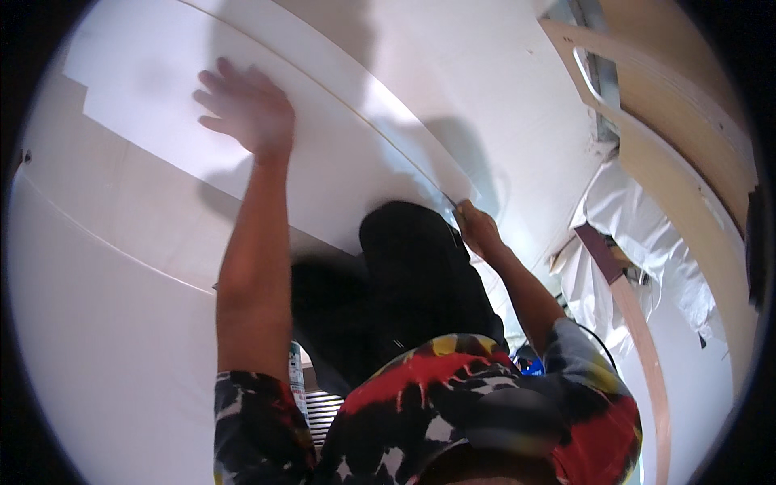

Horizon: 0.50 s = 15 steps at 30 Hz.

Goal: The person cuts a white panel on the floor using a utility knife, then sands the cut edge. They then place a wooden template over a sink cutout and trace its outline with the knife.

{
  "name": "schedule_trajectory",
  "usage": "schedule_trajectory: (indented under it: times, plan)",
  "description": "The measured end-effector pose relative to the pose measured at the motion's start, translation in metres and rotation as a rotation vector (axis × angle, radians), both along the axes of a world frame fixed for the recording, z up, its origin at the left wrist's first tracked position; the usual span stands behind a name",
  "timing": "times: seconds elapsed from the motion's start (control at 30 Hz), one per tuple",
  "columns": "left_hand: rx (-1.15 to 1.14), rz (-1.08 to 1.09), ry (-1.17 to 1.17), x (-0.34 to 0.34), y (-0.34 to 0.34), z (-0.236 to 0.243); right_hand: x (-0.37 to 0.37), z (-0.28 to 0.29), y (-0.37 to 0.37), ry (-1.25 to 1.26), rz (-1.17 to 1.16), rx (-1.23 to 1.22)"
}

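Observation:
Ahead of me a large white panel [323, 153] spreads across the view, and a thin tan line [356, 113] runs over it in a curve from upper left to lower right. My left hand [249, 107] is over the panel's left part with its fingers spread, holding nothing; whether it touches the surface I cannot tell. Lower down, at the right end of the line, my right hand [480, 229] is closed around a slim tool with a thin tip [449, 199]. That tip lies along the line. Most of the tool is hidden in my fingers, so its kind is unclear.
My knee in black trousers [408, 242] is close to the panel. On the right are a curved wooden board [679, 178], crumpled white plastic sheeting [638, 218] and a wooden strip [640, 343]. A can [297, 380] and a slatted grille [325, 414] show beneath me.

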<state>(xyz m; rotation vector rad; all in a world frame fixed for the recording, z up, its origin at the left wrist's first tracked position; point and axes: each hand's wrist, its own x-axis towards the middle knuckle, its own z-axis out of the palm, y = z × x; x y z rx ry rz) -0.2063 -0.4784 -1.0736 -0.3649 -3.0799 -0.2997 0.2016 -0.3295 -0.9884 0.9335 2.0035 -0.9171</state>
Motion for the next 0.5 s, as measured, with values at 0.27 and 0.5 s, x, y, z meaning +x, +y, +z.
schedule_trajectory:
  times: [0.27, 0.5]
  plan:
    - [0.01, 0.065, -0.188, 0.002, 0.005, 0.012, -0.252, 0.013, 0.006, 0.482, -0.253, -0.04]
    - [-0.019, 0.097, -0.28, 0.002, 0.003, 0.007, -0.549, -0.042, -0.014, 0.775, 0.119, 0.109]
